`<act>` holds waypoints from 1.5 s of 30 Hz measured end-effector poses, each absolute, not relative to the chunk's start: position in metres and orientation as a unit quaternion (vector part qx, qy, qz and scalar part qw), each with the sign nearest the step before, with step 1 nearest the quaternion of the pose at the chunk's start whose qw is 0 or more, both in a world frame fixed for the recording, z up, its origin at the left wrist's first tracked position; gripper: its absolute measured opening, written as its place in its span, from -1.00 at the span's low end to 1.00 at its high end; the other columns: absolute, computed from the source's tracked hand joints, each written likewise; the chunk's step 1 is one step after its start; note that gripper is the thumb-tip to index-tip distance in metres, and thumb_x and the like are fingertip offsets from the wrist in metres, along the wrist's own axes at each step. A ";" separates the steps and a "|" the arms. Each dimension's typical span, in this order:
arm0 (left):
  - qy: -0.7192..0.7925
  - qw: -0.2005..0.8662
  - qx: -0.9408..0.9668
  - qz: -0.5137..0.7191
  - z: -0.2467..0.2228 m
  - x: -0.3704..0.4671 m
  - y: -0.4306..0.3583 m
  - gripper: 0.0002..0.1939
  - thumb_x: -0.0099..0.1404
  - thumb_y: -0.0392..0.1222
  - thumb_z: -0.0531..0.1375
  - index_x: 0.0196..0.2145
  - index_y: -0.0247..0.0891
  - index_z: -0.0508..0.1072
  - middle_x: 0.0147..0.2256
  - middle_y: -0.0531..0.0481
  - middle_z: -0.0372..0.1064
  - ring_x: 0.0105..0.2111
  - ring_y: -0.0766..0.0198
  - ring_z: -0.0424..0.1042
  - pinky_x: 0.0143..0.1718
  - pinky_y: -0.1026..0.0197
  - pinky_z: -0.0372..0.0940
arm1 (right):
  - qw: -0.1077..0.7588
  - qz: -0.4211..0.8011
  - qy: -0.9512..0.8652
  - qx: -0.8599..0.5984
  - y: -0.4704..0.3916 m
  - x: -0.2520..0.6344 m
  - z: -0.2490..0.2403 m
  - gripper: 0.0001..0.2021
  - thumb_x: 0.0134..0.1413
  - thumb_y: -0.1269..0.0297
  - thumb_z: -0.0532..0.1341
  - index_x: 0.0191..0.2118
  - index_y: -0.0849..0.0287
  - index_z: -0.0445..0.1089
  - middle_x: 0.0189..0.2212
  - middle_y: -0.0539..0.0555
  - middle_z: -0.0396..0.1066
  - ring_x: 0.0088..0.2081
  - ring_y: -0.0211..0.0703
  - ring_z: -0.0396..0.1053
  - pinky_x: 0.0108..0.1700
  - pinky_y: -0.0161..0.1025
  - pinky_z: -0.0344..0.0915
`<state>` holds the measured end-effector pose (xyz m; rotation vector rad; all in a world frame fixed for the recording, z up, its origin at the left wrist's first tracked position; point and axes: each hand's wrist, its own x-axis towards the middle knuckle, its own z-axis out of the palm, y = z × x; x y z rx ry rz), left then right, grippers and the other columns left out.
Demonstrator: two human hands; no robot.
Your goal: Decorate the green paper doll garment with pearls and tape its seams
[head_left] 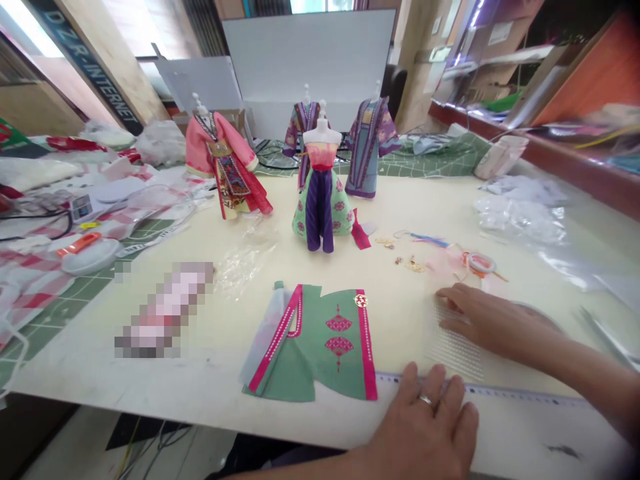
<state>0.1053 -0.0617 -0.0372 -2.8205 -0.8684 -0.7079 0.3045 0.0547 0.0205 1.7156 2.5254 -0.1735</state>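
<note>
In the head view, my left hand [425,427] lies flat on the white tabletop, fingers slightly spread over a long ruler [515,395] and a ring on one finger. My right hand [485,320] reaches in from the right, its fingers apart and resting on a clear sheet with rows of tiny beads [457,350]. Left of my hands lies a flat green doll garment [325,363], edged with pink bands with white dots. Two pink fan motifs [339,335] and a round gold charm [361,301] decorate it. My right palm is hidden.
Behind stand doll forms in a green-and-purple dress [320,193], a pink robe [225,167] and two purple robes [369,150]. Gold charms [414,265], threads [430,239] and clear plastic bags [520,207] lie at the right. Metal scissors or tweezers [603,333] sit near my right arm.
</note>
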 end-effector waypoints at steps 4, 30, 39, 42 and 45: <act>-0.277 0.061 -0.932 -0.225 -0.047 0.114 -0.059 -0.22 0.31 0.31 -0.22 0.06 -0.45 0.29 0.10 -0.30 0.24 0.12 -0.15 0.16 0.08 -0.17 0.10 | 0.037 -0.064 0.832 0.549 0.058 0.303 0.026 -0.77 0.08 0.19 0.10 -0.15 0.11 0.34 -0.05 0.15 0.33 -0.11 0.04 0.37 -0.19 -0.07 0.36; -0.246 0.068 -0.948 -0.190 -0.040 0.100 -0.055 -0.33 0.33 0.22 -0.10 0.09 -0.45 0.24 0.13 -0.26 0.19 0.13 -0.14 0.11 0.08 -0.13 0.06 | 0.104 -0.036 0.891 0.441 0.091 0.291 0.036 -0.82 -0.02 0.49 0.20 -0.24 0.20 0.39 -0.32 0.12 0.34 -0.20 0.04 0.29 -0.19 -0.10 0.23; -0.401 -0.236 -0.868 -0.173 0.015 0.110 -0.038 -0.63 0.30 -0.10 0.07 -0.06 -0.45 0.36 -0.13 -0.30 0.37 -0.15 -0.11 0.32 -0.12 -0.19 0.23 | 0.065 -0.043 0.851 0.520 0.067 0.293 0.034 -0.79 0.20 0.46 -0.01 -0.39 0.19 0.32 -0.35 0.09 0.31 -0.31 -0.12 0.31 -0.29 -0.22 0.22; -0.448 -0.371 -0.783 -0.221 0.031 0.113 -0.019 -0.62 0.26 -0.22 0.07 0.00 -0.43 0.36 -0.07 -0.32 0.36 -0.06 -0.16 0.29 -0.01 -0.23 0.14 | 0.042 -0.034 0.822 0.567 0.049 0.290 0.029 -0.80 0.22 0.40 0.00 -0.40 0.20 0.30 -0.38 0.09 0.28 -0.34 -0.09 0.31 -0.35 -0.21 0.21; -0.461 -0.426 -0.739 -0.245 0.030 0.116 -0.008 -0.50 0.27 -0.19 0.05 0.14 -0.42 0.23 0.02 -0.29 0.31 -0.02 -0.04 0.30 0.03 -0.04 0.19 | 0.023 -0.041 0.817 0.574 0.032 0.288 0.025 -0.89 0.15 0.32 0.14 -0.37 0.21 0.30 -0.34 0.13 0.26 -0.27 0.00 0.29 -0.35 -0.18 0.23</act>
